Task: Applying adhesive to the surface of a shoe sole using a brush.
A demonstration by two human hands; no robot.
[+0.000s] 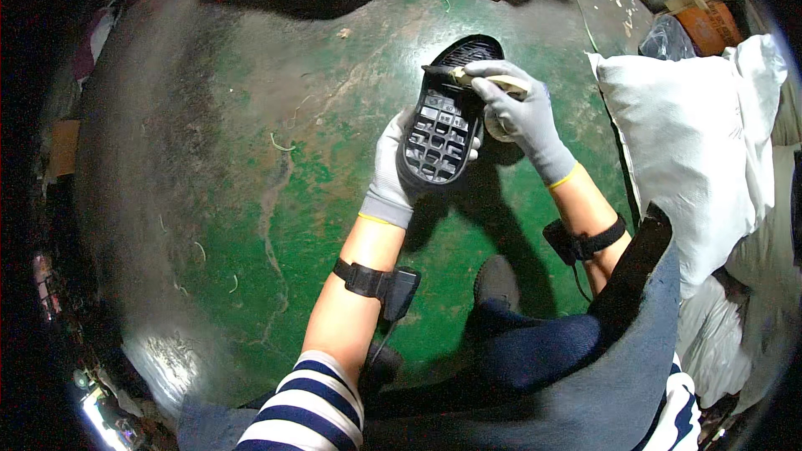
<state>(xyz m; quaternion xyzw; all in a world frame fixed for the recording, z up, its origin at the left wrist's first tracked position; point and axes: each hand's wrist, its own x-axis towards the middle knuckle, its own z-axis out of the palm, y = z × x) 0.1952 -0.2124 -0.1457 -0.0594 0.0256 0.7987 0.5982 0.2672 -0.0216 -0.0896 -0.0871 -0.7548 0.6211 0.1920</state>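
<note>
A black shoe sole (444,117) with a gridded inner face is held upright over the green floor, toe end pointing away from me. My left hand (393,179), in a grey glove, grips it from below at the heel. My right hand (520,113), also in a grey glove, holds a small brush (455,75) with a dark tip and pale handle, its tip resting across the upper part of the sole. Something round and pale sits under my right palm, mostly hidden. Both forearms wear black strapped bands.
A worn green floor (276,200) spreads left and ahead. Large white sacks (685,142) are stacked at the right. A dark grey sheet (618,367) lies over my lap. My dark-socked foot (497,284) rests on the floor. Clutter and an orange container (710,25) sit at upper right.
</note>
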